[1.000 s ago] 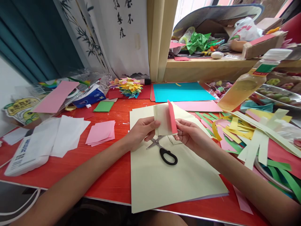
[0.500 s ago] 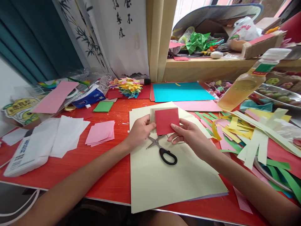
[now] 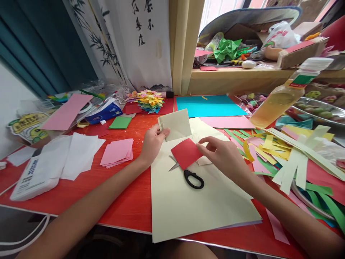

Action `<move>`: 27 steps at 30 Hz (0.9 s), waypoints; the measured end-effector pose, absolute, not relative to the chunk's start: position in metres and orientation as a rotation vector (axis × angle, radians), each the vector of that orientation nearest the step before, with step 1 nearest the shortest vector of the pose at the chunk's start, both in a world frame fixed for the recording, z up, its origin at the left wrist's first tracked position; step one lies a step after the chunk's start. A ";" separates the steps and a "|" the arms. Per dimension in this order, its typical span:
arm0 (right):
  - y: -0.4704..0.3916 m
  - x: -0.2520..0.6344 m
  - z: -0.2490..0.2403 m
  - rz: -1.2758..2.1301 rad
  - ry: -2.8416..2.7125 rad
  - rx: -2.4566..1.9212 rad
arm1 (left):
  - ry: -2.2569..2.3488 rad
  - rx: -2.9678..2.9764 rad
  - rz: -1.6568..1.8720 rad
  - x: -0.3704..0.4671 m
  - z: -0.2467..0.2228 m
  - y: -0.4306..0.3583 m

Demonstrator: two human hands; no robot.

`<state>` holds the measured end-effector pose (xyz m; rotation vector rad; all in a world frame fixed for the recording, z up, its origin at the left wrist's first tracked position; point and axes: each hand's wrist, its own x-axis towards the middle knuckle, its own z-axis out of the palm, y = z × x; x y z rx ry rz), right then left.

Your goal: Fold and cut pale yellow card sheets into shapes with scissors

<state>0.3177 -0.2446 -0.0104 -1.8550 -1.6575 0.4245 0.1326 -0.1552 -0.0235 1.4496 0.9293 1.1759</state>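
Note:
My left hand [image 3: 153, 142] pinches a pale cream paper square [image 3: 176, 125] by its left edge, tilted up above the large cream sheets [image 3: 199, 212]. Between the thumb and fingers of my right hand [image 3: 222, 153] is the right corner of a red paper square [image 3: 185, 154]. This red square is turned like a diamond and covers part of the scissors [image 3: 194, 179]. The scissors' black handle and one blade tip show on the cream sheets. Another cream piece [image 3: 205, 160] lies partly under my right hand.
Pink squares [image 3: 117, 153] and a green square [image 3: 120, 122] lie to the left. Coloured paper strips [image 3: 269, 151] cover the right side, near a leaning bottle [image 3: 288, 95]. At the back are blue sheets [image 3: 211, 106] and a folded-paper cluster [image 3: 150, 101].
The red square has come away from the cream square, moving down and turning in my right hand. My left hand has moved left and up slightly with the cream square.

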 end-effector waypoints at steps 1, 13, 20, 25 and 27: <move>-0.243 0.320 -0.010 0.357 -1.642 -1.814 | 0.902 1.467 1.148 0.132 -0.025 -0.154; -0.161 0.275 -0.034 0.843 -1.448 -1.271 | 1.047 1.874 0.946 0.117 -0.042 -0.124; -0.154 0.279 -0.046 0.888 -1.472 -1.340 | 1.213 2.122 0.780 0.111 -0.042 -0.113; -0.154 0.283 -0.048 0.885 -1.527 -1.396 | 1.212 2.148 0.738 0.114 -0.041 -0.117; -0.154 0.281 -0.049 0.853 -1.547 -1.415 | 1.219 2.169 0.726 0.115 -0.040 -0.119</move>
